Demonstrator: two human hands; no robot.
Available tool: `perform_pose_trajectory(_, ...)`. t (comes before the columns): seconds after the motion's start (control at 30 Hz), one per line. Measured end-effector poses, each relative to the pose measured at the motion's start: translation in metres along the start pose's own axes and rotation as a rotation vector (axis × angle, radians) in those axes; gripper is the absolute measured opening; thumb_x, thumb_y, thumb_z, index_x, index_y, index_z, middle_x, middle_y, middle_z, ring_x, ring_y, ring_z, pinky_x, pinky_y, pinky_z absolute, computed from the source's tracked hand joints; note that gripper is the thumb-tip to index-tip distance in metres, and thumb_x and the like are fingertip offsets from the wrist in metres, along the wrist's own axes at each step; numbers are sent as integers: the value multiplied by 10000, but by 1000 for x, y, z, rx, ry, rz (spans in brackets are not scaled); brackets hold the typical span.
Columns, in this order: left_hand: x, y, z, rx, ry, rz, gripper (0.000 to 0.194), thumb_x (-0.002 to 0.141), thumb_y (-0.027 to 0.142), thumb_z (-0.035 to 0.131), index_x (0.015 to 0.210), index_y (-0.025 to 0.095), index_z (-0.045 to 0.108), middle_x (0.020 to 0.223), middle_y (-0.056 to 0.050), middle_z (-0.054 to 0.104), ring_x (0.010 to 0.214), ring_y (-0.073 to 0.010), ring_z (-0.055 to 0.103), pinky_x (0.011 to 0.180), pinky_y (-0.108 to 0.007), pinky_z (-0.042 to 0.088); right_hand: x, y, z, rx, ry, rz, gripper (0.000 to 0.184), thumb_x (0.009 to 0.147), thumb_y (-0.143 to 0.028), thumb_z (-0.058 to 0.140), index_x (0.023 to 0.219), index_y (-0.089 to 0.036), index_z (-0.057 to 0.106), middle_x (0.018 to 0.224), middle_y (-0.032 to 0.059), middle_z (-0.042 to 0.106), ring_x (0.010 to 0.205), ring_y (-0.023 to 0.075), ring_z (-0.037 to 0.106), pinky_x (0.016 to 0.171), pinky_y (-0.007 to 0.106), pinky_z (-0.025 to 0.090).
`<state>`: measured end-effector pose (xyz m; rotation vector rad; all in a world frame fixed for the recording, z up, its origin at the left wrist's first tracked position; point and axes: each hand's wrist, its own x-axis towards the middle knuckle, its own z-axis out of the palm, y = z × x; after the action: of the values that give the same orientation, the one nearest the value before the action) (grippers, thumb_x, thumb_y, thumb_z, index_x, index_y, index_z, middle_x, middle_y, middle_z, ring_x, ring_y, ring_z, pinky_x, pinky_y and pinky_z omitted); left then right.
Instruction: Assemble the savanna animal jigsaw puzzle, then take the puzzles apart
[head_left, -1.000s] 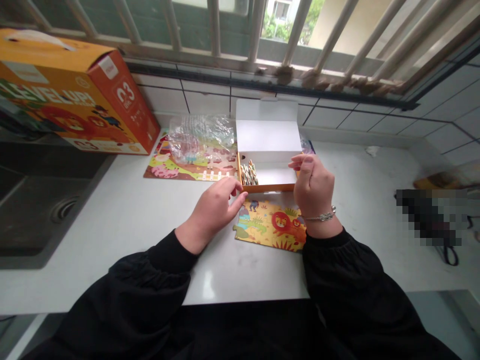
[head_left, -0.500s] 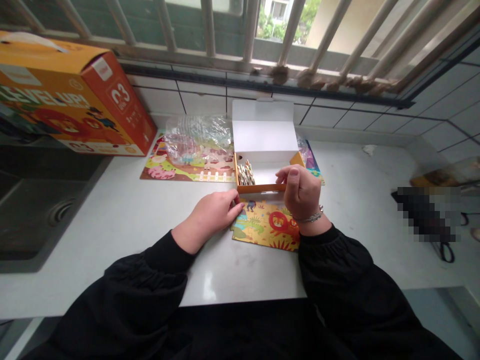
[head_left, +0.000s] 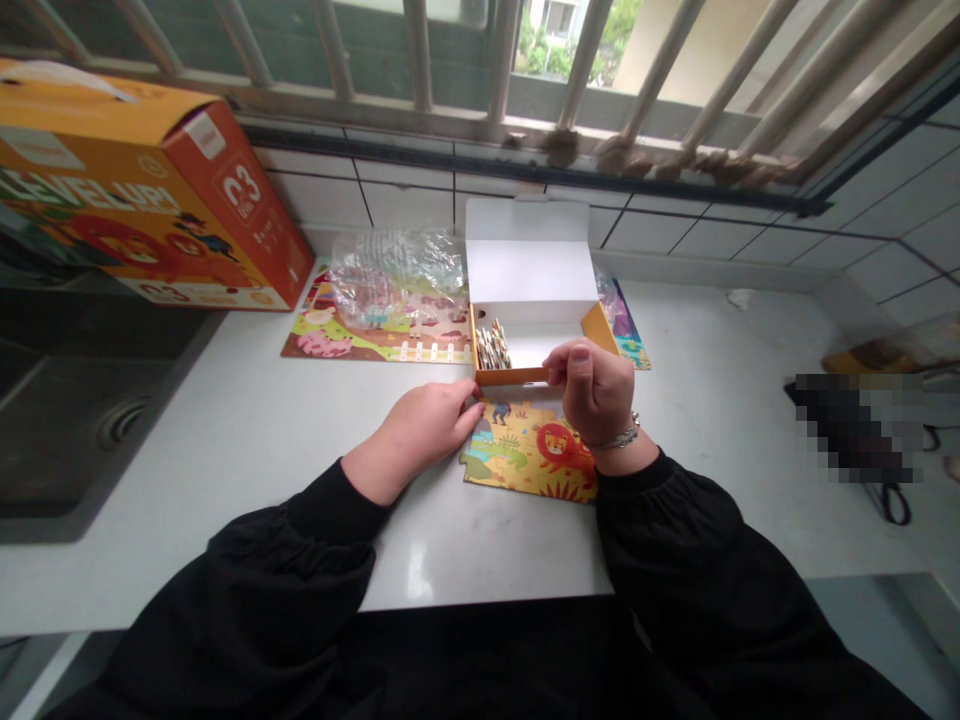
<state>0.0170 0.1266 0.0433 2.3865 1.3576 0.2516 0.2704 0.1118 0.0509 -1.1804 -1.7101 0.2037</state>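
Lying on a pale counter (head_left: 720, 430) — below window bars (head_left: 417, 60) — a puzzle (head_left: 517, 455).

Head-worn view, looking forward and down.
Close above left hand (head_left: 422, 425) and right hand (head_left: 602, 388), facing a barred window (head_left: 504, 60).

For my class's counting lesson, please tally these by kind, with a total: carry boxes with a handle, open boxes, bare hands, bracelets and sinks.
Carry box: 1
Open box: 1
Bare hands: 2 (left hand and right hand)
Bracelet: 1
Sink: 1
Total: 6
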Motion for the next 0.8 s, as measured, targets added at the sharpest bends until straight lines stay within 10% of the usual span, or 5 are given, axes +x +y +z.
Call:
perform_pose_trajectory(0.27, -1, 0, -6, 43, -9, -22, 314, 1089, 415, 613, 872, 222, 733, 814, -84, 766, 735, -262, 683, 647, -354, 402, -4, -4, 5, 87, -61, 12, 644, 1209, -575, 308, 818, -253, 705, 662, 14, 657, 587, 159, 632, 632, 356, 542)
perform_pose_trajectory(0.8, -3, -3, -4, -28, -33, 95, 321, 1033, 512, 750, 908, 223, 690, 907, -60, 781, 769, -233, 666, 659, -345, 389, -4, -5, 7, 99, -65, 2, 624, 1213, -562, 315, 832, -255, 701, 674, 12, 646, 594, 160, 619, 649, 357, 537)
